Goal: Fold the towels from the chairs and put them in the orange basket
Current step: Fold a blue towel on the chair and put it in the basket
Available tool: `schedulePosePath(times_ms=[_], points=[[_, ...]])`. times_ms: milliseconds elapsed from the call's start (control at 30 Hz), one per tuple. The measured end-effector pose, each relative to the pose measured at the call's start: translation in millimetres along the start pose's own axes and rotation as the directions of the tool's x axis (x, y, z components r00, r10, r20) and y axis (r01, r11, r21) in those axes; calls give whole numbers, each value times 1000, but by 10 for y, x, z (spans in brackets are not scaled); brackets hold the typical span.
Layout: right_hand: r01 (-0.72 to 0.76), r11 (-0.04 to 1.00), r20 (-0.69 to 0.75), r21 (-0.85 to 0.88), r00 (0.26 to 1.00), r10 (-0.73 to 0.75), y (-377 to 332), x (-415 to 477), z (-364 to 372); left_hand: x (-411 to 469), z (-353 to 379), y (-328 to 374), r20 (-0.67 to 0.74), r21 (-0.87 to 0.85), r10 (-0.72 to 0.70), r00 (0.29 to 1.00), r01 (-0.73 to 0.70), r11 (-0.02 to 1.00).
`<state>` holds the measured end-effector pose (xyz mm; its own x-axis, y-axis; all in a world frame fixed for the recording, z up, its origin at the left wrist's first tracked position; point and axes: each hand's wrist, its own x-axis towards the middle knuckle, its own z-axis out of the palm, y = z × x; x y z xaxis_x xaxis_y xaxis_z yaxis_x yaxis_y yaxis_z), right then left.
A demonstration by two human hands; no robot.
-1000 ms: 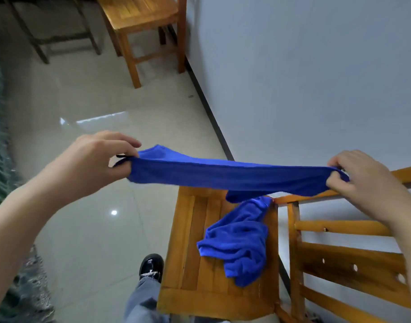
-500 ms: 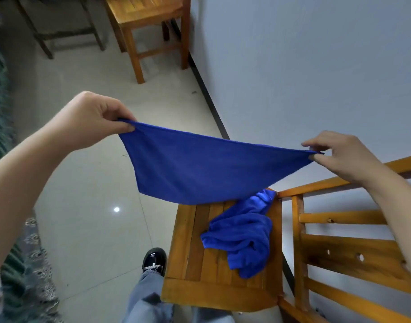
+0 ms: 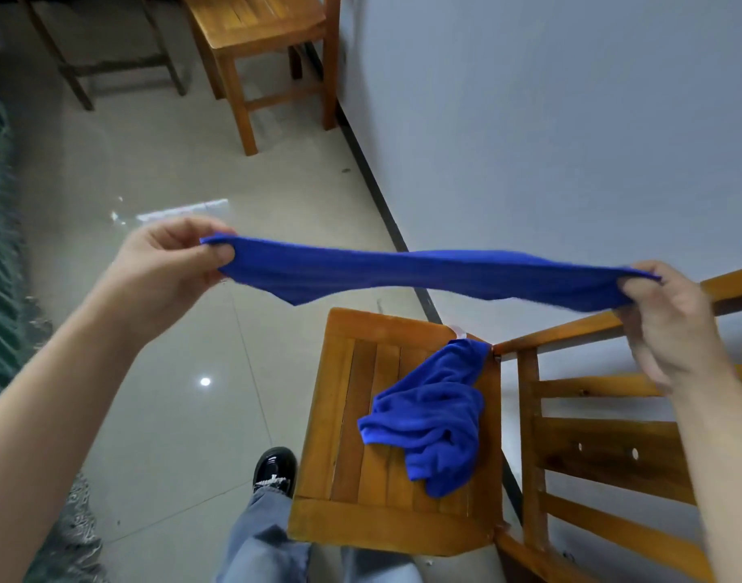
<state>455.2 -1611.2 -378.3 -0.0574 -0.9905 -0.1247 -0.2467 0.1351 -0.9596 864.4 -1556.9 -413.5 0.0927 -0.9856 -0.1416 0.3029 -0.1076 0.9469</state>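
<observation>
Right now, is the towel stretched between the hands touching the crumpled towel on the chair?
Apart. In the head view the stretched towel, pinched by left hand and right hand, hangs above the crumpled towel with bare chair seat showing between.

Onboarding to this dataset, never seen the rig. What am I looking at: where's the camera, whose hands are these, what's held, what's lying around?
There is no robot here. A person works with bare hands, and every picture comes from one wide-angle camera worn on the head, looking forward and down.

The left hand and the right hand each grip one end of a blue towel, stretched in the air between them. A second blue towel lies crumpled on the seat of a wooden chair just in front of the person. A farther chair stands by the wall. The person's black shoe shows on the tiled floor. The orange basket is not in view.
</observation>
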Motion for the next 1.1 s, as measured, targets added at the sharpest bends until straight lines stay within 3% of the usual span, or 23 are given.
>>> schedulePosePath(times_ms=[100,267,333,400,533,633,767,1000,1100], points=[[-136,991,23,19,991,135,296,-322,-35,-307,-47,-392,-83,-60,-255,963,251,966],[-452,876,-15,-170,890,456,930,-796,-67,-961,-121,-1050,-119,-95,-608,785,601,794],[-549,798,-16,-250,826,563,1177,-918,-72,-1152,-141,-1318,-153,-139,-690,707,676,724],[-607,730,-28,-313,774,632,1413,-997,-33,-1288,-170,-1610,-227,-79,-750,622,755,651],[-665,656,-68,-357,719,692,1697,-1007,97,-1358,-172,-1977,-289,-25,-796,533,826,562],[-696,625,-142,-355,700,700,1814,-903,148,-1235,-128,-2100,-340,-71,-780,526,812,579],[-664,660,-238,-351,745,623,1874,-662,194,-985,-20,-2138,-323,-88,-761,563,783,616],[-551,764,-231,-335,834,501,1997,-196,314,-609,-11,-2307,-374,-207,-697,612,677,706],[-519,767,-222,-377,855,469,2128,-86,379,-522,-16,-2435,-420,-193,-679,602,672,715]])
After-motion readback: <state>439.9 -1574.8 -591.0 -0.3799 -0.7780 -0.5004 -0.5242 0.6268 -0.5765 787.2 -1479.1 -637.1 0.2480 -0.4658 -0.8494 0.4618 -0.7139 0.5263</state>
